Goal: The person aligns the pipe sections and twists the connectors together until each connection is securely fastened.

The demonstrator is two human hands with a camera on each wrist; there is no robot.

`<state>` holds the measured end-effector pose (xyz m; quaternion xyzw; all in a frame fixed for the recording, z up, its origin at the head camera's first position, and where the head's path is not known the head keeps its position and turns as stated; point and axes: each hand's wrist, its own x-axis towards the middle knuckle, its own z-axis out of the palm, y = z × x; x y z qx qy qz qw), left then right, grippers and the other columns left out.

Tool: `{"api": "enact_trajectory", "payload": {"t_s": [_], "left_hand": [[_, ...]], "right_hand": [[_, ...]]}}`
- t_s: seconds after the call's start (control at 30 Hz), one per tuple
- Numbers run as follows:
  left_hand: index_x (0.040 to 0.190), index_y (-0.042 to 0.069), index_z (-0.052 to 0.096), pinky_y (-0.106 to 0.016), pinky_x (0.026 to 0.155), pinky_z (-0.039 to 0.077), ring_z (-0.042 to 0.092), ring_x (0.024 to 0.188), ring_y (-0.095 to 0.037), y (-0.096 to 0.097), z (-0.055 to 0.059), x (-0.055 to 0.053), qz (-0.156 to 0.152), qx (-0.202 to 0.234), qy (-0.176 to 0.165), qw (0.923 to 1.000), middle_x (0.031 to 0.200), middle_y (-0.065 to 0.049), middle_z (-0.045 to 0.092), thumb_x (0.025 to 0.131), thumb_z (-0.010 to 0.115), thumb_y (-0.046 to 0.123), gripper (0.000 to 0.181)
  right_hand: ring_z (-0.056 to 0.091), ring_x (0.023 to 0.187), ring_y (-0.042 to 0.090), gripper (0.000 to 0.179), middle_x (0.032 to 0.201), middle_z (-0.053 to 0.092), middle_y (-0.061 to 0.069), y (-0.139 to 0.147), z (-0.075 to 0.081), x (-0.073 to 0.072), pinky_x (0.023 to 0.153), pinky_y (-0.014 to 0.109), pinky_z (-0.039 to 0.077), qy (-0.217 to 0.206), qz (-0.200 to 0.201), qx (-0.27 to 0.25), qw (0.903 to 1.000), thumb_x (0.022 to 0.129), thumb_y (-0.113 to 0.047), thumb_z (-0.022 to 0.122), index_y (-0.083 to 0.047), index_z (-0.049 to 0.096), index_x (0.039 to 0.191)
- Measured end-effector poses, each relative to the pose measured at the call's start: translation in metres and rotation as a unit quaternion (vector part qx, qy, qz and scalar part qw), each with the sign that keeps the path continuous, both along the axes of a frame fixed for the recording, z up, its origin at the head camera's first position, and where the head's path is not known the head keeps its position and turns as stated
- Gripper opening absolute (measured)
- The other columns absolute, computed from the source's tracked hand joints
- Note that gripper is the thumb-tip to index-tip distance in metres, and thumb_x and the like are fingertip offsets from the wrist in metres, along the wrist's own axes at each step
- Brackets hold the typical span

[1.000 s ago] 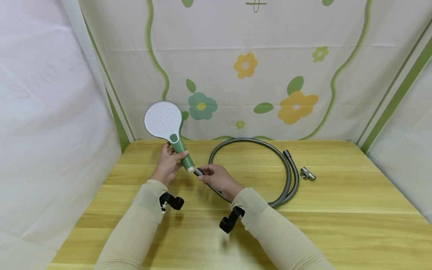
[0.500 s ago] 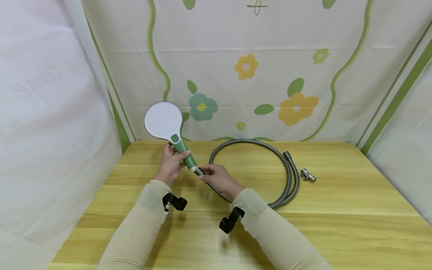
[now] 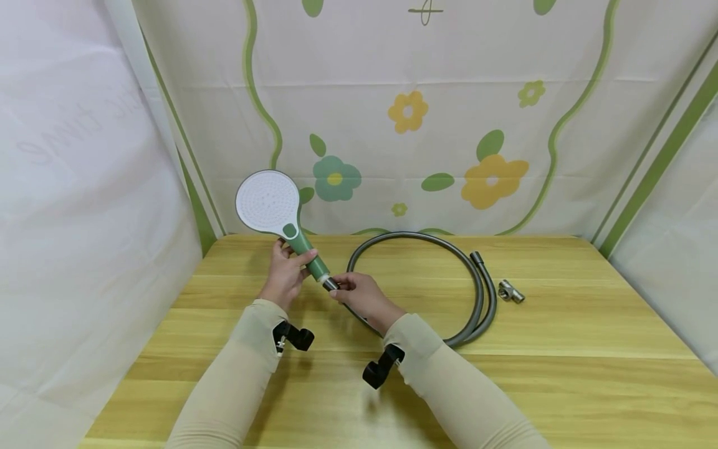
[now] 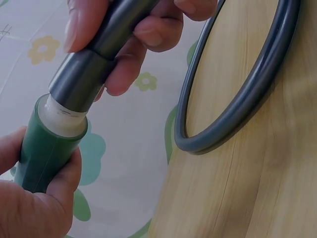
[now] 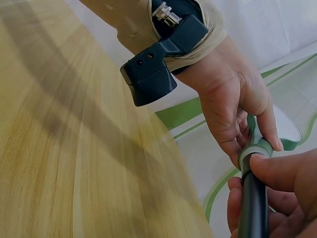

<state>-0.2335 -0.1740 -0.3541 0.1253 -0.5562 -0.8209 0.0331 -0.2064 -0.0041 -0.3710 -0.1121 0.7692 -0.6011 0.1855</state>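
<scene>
My left hand [image 3: 286,274] grips the green handle of a shower head [image 3: 268,201], its round white spray face tilted up and to the left. A white threaded end [image 4: 62,119] sticks out of the handle's bottom. With thumb and fingers my right hand [image 3: 364,298] pinches the dark grey end fitting [image 4: 81,82] of a shower hose [image 3: 477,299]. That fitting sits over the tip of the white end, in line with the handle, and part of the white still shows in the left wrist view. The hose loops away to the right on the table.
The hose's other end fitting [image 3: 477,257] lies at the right of the coil. Beyond it is a small metal T-shaped connector [image 3: 511,291]. The wooden table [image 3: 561,386] ends at a printed cloth wall [image 3: 359,125]; more cloth hangs at both sides.
A second ago a small gap separated the shower head's white end from the hose fitting. The left hand has brought the handle right and down, and the two now meet. The right hand stays nearly still.
</scene>
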Motion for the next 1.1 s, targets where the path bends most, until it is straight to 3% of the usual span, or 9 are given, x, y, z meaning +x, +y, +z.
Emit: {"api": "enact_trajectory", "payload": {"t_s": [0.33, 0.47, 0.67, 0.97, 1.1], "left_hand": [[0.154, 0.022, 0.002, -0.042, 0.1, 0.045, 0.044, 0.124, -0.032, 0.0032, -0.0024, -0.0011, 0.0, 0.017, 0.005, 0.9998, 0.143, -0.018, 0.03, 0.092, 0.058, -0.007, 0.089], [0.153, 0.025, 0.0, -0.042, 0.1, 0.045, 0.044, 0.126, -0.033, 0.0039, -0.0035, -0.0009, 0.004, 0.021, 0.006, 0.9997, 0.142, -0.02, 0.033, 0.093, 0.058, -0.006, 0.09], [0.153, 0.026, -0.001, -0.043, 0.1, 0.045, 0.044, 0.126, -0.033, 0.0047, -0.0031, -0.0002, 0.008, 0.019, 0.01, 0.9997, 0.144, -0.022, 0.033, 0.093, 0.057, -0.006, 0.089], [0.152, 0.028, 0.003, -0.042, 0.099, 0.045, 0.048, 0.12, -0.028, 0.0067, -0.003, 0.0006, 0.012, 0.02, 0.021, 0.9995, 0.141, -0.019, 0.035, 0.093, 0.059, -0.004, 0.087], [0.151, 0.028, 0.005, -0.042, 0.099, 0.045, 0.048, 0.12, -0.028, 0.0086, -0.0031, 0.0, 0.019, 0.027, 0.028, 0.9991, 0.14, -0.018, 0.036, 0.092, 0.059, -0.005, 0.087]], "right_hand": [[0.059, 0.1, 0.031, 0.033, 0.104, 0.063, 0.009, -0.0016, -0.0031, -0.0012, 0.09, 0.047, 0.05, 0.004, -0.01, -0.018, 0.9998, 0.094, -0.011, 0.063, -0.003, 0.061, 0.126], [0.06, 0.092, 0.023, 0.034, 0.104, 0.063, 0.008, -0.0027, -0.0014, -0.0002, 0.09, 0.048, 0.049, 0.001, -0.019, -0.012, 0.9998, 0.094, -0.012, 0.063, -0.004, 0.061, 0.127], [0.06, 0.087, 0.019, 0.034, 0.102, 0.064, 0.008, -0.0035, 0.0019, 0.0009, 0.089, 0.048, 0.05, 0.002, -0.027, -0.006, 0.9996, 0.093, -0.012, 0.064, -0.004, 0.061, 0.126], [0.062, 0.097, 0.032, 0.034, 0.102, 0.064, 0.01, -0.0024, 0.0045, -0.0006, 0.088, 0.049, 0.051, 0.017, -0.019, 0.005, 0.9997, 0.092, -0.011, 0.065, -0.002, 0.061, 0.124], [0.062, 0.089, 0.025, 0.032, 0.101, 0.064, 0.01, -0.0018, 0.0041, -0.0027, 0.082, 0.041, 0.054, 0.029, -0.018, 0.019, 0.9992, 0.09, -0.012, 0.068, 0.0, 0.062, 0.12]]}}
